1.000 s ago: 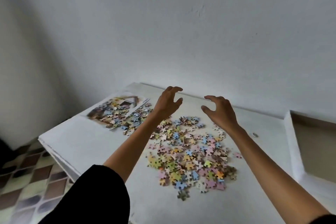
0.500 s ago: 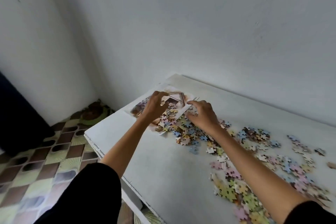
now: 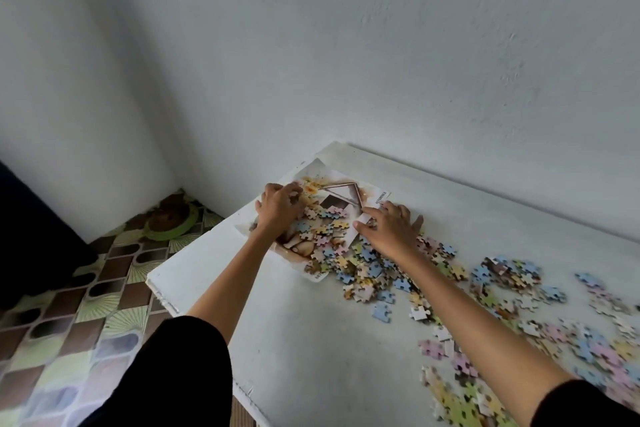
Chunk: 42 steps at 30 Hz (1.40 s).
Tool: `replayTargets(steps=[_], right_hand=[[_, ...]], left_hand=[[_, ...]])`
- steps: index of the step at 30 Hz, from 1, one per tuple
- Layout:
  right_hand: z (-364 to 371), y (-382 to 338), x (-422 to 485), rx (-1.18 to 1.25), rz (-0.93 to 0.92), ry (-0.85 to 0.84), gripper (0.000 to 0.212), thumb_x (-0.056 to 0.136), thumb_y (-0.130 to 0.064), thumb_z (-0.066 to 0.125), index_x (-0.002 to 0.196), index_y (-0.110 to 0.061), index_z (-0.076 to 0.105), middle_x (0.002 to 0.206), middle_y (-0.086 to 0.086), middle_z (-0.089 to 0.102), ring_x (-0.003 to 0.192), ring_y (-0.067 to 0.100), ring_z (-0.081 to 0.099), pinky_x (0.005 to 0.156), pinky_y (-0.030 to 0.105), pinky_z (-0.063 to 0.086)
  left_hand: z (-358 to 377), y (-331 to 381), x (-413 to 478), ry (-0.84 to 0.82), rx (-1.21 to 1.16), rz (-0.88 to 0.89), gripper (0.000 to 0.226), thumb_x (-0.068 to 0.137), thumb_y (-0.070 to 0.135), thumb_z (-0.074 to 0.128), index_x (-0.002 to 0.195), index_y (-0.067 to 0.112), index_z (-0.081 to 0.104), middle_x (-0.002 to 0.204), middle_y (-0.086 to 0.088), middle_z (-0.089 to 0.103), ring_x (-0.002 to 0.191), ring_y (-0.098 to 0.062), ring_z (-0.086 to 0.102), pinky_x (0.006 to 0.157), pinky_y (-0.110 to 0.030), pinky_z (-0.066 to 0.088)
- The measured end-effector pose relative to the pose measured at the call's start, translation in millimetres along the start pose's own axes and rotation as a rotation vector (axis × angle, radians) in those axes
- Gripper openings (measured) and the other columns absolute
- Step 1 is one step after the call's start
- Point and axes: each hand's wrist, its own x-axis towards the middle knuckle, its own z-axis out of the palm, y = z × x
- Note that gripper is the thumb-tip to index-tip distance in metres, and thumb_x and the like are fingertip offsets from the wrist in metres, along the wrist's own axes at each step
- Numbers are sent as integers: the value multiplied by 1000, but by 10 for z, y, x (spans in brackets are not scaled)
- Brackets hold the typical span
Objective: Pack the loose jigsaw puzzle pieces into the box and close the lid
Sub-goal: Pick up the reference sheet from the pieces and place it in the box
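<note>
A patterned tiled floor [image 3: 86, 305] borders a white table [image 3: 311, 340] set in a corner. The person's left hand [image 3: 277, 213] curls its fingers down among jigsaw puzzle pieces [image 3: 327, 236] heaped on a printed picture sheet [image 3: 341, 191]; whether it pinches any cannot be told. The right hand [image 3: 393, 230], fingers spread flat, presses on pieces at the sheet's right edge. More pieces lie scattered across the table to the right.
</note>
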Motion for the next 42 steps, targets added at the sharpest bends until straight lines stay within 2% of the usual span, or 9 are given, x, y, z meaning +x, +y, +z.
replayTargets(steps=[7,11,16,20,22,26,30,34,42], right_hand=[[-58,113,30,82,44,17,47,85,-46,53,131,-36,44,149,14,26,140,33,15,112,59,2],[-97,173,52,145,29,17,51,84,-44,56,132,-36,41,151,16,21,141,34,13,114,52,7],[-219,174,-3,520,-163,35,45,82,-23,65,124,-22,47,142,15,33,134,29,25,103,37,28],[-367,116,-68,730,-272,279,34,81,-5,63,113,-15,57,124,10,56,97,20,55,84,19,47],[-501,116,-91,710,-282,459,36,79,4,60,111,-14,60,115,10,61,89,17,55,76,13,48],[-870,185,-161,623,-360,640,41,81,7,55,115,-14,62,93,7,57,81,9,50,71,19,47],[-1223,338,-335,541,-411,781,43,81,8,51,117,-13,61,86,5,50,74,4,42,60,5,39],[-1480,630,-608,480,-428,827,43,80,5,59,121,-11,58,86,-18,39,83,8,46,69,15,50],[-1962,1592,-1474,394,-274,902,48,77,9,57,121,-10,59,86,-22,35,76,-3,47,60,1,41]], left_hand=[[-211,272,120,42,-288,82,30,80,0,64,95,25,71,107,-4,71,97,-23,63,77,-42,55],[-363,434,93,57,-363,244,38,80,-7,60,99,25,66,109,-4,69,99,-14,61,70,-16,52],[-655,575,-24,-10,-611,394,32,82,-4,60,108,14,64,113,-4,65,108,-8,59,86,-12,50],[-760,639,-74,38,-671,508,32,83,-3,60,109,14,64,106,10,68,107,-5,61,93,-24,51],[-770,724,-110,127,-568,543,37,82,-3,60,111,20,62,107,8,66,102,-11,61,91,-30,51],[-760,993,-250,278,-342,581,43,78,1,66,116,20,62,98,-4,58,82,-16,53,70,-3,38],[-746,1286,-419,359,-290,691,44,76,0,69,117,15,62,108,-16,59,96,-17,53,79,-3,39],[-654,1633,-524,325,-304,783,48,74,1,71,120,15,60,112,-16,57,102,-17,54,81,-21,52],[33,2593,-1052,219,-388,922,52,74,-2,70,122,12,58,111,-17,58,97,-14,53,71,1,45]])
